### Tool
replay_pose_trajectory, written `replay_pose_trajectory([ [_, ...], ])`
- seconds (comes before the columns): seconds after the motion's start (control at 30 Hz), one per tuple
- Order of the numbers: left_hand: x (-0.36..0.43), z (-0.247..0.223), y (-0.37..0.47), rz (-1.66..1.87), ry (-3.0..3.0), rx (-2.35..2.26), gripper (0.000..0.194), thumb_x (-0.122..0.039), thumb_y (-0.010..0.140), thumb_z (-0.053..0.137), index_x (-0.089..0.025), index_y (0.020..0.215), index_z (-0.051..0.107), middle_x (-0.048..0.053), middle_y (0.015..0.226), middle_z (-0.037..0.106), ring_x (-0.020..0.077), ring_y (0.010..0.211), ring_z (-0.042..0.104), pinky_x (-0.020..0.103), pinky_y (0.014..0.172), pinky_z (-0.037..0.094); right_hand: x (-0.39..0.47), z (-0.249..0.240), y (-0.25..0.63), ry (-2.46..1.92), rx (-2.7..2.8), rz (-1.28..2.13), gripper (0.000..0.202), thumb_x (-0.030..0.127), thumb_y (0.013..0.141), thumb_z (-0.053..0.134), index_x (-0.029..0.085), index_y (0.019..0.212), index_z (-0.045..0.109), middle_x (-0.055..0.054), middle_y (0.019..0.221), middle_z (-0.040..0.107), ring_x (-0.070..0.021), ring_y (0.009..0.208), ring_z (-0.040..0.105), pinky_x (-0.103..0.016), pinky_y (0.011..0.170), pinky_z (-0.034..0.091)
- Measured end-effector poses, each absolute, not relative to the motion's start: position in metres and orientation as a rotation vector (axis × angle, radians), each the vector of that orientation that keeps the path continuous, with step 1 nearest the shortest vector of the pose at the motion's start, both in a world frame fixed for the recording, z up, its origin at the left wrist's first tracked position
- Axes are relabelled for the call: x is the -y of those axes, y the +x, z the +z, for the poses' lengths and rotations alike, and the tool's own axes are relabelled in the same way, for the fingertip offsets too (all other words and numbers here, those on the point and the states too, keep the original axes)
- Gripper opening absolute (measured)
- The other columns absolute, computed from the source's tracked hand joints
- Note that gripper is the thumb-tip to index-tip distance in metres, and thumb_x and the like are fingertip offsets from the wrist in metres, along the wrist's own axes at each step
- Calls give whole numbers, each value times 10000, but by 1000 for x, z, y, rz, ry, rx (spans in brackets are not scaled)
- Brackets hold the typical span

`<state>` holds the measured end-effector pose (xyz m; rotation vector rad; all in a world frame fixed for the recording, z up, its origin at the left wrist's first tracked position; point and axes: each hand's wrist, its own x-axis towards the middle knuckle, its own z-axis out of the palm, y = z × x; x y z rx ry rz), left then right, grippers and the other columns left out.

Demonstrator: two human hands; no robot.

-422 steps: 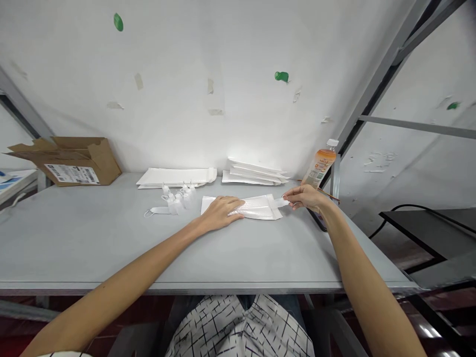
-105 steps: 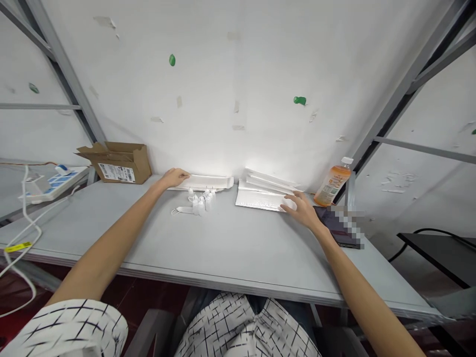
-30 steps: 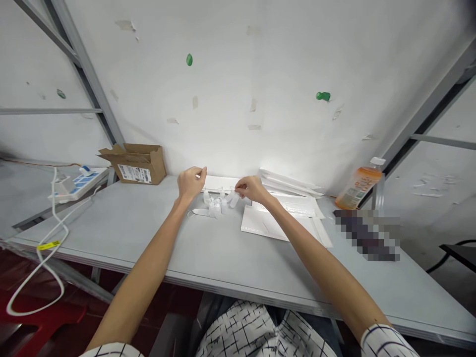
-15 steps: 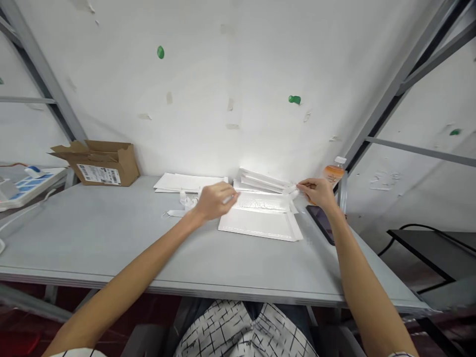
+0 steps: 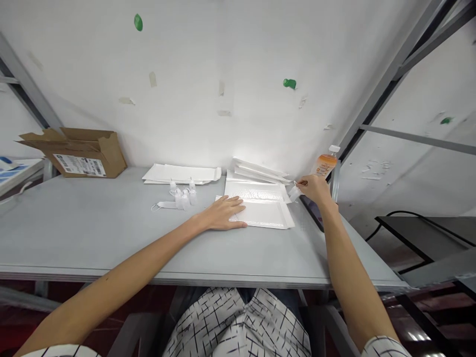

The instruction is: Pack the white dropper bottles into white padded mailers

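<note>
My left hand (image 5: 224,213) lies flat, fingers spread, over the left part of a white padded mailer (image 5: 264,214) on the table. Behind that mailer, another white bubble mailer (image 5: 256,191) lies partly overlapped. Just past their right edge, my right hand (image 5: 315,188) pinches a small translucent white bottle (image 5: 295,193) by its upper end, close above the table. Several similar small white bottles (image 5: 184,198), some with thin loops, stand or lie to the left of my left hand.
More white mailers are stacked against the wall, one pile (image 5: 182,173) at left and another (image 5: 258,171) at centre. A phone (image 5: 313,213) and an orange drink bottle (image 5: 326,162) stand near my right hand. An opened cardboard box (image 5: 84,153) sits at the back left.
My left hand has come down from above the mailers and now rests flat on the front one. My right hand stays pinched around the small bottle. The view has shifted slightly.
</note>
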<state>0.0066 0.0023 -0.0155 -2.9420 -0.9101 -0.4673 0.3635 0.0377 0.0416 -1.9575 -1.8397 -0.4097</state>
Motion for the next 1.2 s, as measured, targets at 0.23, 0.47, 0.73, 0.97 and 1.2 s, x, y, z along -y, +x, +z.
replay_pose_trajectory([
  [0.23, -1, -5, 14, -604, -2933, 837, 521, -637, 933, 482, -181, 875, 727, 101, 1061, 727, 267, 1067, 654, 439, 981, 456, -38, 41, 358, -2021, 1803, -406, 181, 252, 814, 643, 222, 881, 808, -102, 876, 764, -272, 806, 679, -329, 670, 460],
  [0.47, 3, -11, 14, -575, -2922, 953, 574, -681, 884, 533, -195, 1140, 701, 129, 1361, 619, 309, 1278, 551, 462, 1053, 417, -36, 42, 354, -1944, 1654, -334, 174, 282, 814, 652, 211, 877, 798, -99, 910, 758, -287, 866, 662, -360, 737, 468],
  [0.73, 2, -14, 15, -420, -3089, 1057, 692, -699, 911, 461, -223, 1408, 540, 89, 1528, 460, 256, 1430, 411, 478, 1206, 236, -31, 52, 345, -1674, 1381, -314, 232, 302, 797, 613, 153, 856, 781, -122, 901, 751, -266, 799, 660, -383, 776, 492],
  [0.97, 3, -20, 16, -638, -2992, 973, 539, -604, 979, 419, -226, 1289, 646, 72, 1390, 614, 256, 1303, 556, 486, 1141, 348, -6, 58, 326, -1343, 1519, 400, 259, 387, 714, 702, 135, 763, 740, -46, 627, 662, -129, 485, 521, -263, 475, 388],
  [1.2, -2, -19, 14, -883, -2901, 948, 451, -503, 1019, 401, -198, 1152, 706, 69, 1166, 738, 242, 1075, 681, 421, 948, 499, 3, 60, 320, -1360, 1542, 618, 185, 316, 658, 724, 133, 679, 715, -51, 640, 659, -98, 486, 494, -234, 432, 313],
])
